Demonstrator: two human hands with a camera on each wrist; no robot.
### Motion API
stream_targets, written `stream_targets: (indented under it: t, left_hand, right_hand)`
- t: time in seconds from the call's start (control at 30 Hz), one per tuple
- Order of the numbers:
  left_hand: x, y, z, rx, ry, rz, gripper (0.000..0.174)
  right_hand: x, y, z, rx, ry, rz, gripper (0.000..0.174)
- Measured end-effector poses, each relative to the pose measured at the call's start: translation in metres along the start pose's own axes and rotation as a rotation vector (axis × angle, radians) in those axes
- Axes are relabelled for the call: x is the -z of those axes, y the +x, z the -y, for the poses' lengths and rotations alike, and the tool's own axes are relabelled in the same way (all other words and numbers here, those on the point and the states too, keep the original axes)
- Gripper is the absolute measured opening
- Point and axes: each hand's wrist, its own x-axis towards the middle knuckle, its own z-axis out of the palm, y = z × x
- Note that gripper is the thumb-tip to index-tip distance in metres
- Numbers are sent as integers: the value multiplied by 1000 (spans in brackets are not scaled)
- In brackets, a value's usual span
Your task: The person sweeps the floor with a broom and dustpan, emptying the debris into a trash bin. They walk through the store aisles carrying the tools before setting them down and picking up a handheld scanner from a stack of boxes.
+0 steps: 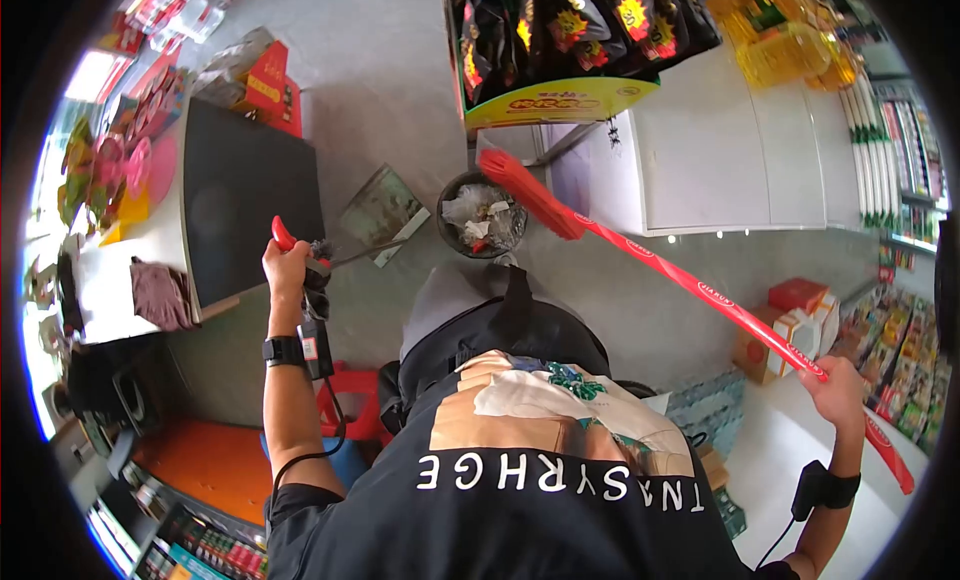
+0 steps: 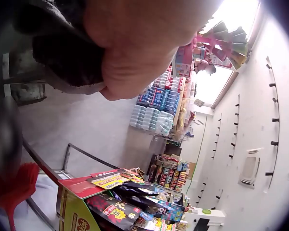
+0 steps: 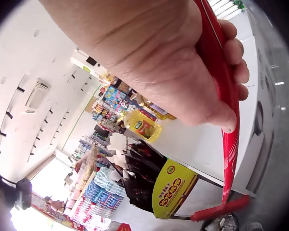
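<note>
My right hand [image 1: 835, 392] grips the red shaft of a broom [image 1: 700, 285] near its upper end. The broom's red bristle head [image 1: 535, 195] is raised at an angle beside the trash bin [image 1: 484, 218], which holds crumpled plastic and scraps. In the right wrist view, the fingers and thumb wrap around the broom handle [image 3: 229, 149]. My left hand [image 1: 287, 267] holds the handle of a dustpan [image 1: 375, 208], with a red grip end showing above the fist. The pan lies tilted just left of the bin. In the left wrist view, the hand [image 2: 135, 48] partly hides the dark handle.
A display box [image 1: 560, 102] of black snack bags stands ahead, beside a white counter [image 1: 740, 150]. To the left is a dark-sided table [image 1: 250, 180] with goods on it. A red stool [image 1: 355, 400] and cardboard box [image 1: 765, 345] stand near me on the grey floor [image 1: 370, 60].
</note>
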Motion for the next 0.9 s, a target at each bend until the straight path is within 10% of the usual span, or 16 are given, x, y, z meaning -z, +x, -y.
stream_targets:
  t: [0.4, 0.9]
  left_hand:
    - [-7, 96, 12, -35, -31, 282, 10]
    - [-10, 132, 30, -150, 84, 362, 13]
  right_hand:
    - [-190, -115, 52, -482, 428, 254, 38]
    - [-241, -202, 141, -622, 686, 242, 37]
